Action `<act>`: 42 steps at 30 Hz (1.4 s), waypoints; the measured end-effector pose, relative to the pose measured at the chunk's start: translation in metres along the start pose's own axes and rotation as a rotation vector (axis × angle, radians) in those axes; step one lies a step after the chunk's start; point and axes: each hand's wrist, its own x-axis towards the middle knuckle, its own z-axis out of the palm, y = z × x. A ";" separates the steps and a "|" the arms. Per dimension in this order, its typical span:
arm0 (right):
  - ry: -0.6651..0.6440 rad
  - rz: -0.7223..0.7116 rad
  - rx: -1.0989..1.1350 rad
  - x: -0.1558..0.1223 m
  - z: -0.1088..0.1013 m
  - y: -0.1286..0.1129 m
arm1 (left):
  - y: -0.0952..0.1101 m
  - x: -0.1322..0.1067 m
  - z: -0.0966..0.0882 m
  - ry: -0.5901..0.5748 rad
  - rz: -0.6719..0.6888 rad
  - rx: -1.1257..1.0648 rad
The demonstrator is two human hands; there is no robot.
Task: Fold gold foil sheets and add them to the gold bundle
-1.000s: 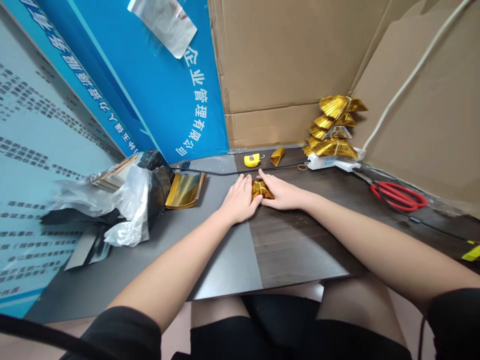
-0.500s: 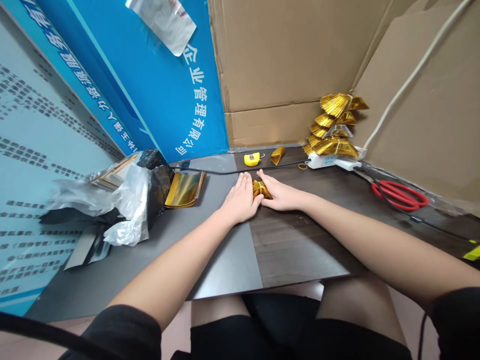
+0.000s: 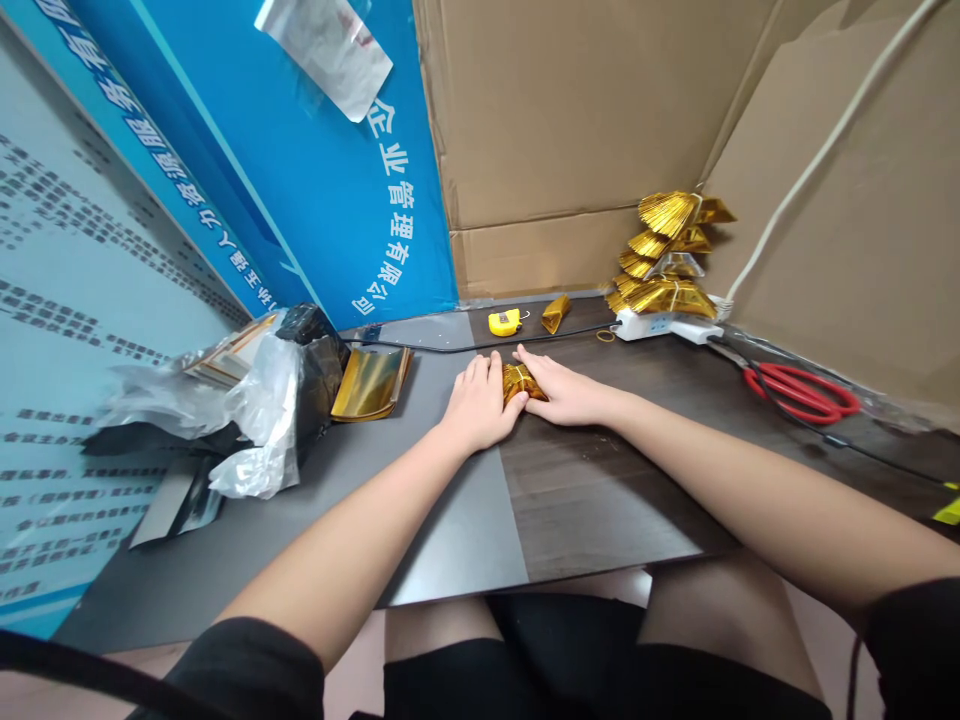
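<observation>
A small bundle of pleated gold foil paper (image 3: 519,381), tied round its middle with a pale band, lies on the table between my hands. My left hand (image 3: 481,402) is closed against its left side, thumb at the near edge and fingers pointing away from me. From the right, my right hand (image 3: 566,388) grips the other end, its thumb and fingers on either side. The palms hide both ends of the bundle. Just beyond are a yellow tape measure (image 3: 505,322) and a single folded gold piece (image 3: 555,314).
Tied gold foil bundles (image 3: 664,296) are stacked at the back right, by a white power strip (image 3: 645,325). Red-handled scissors (image 3: 802,392) lie to the right. Gold foil sheets (image 3: 369,383) and crumpled plastic bags (image 3: 262,400) are left. A black cable (image 3: 450,348) crosses behind my hands.
Both hands stay on the gold bundle, with only a slight shift of the fingers. Its pleats show slightly more rounded between them. The other things rest where they were.
</observation>
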 end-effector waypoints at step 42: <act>-0.040 -0.167 -0.127 0.001 -0.016 0.011 | 0.002 -0.002 -0.012 -0.148 -0.088 0.012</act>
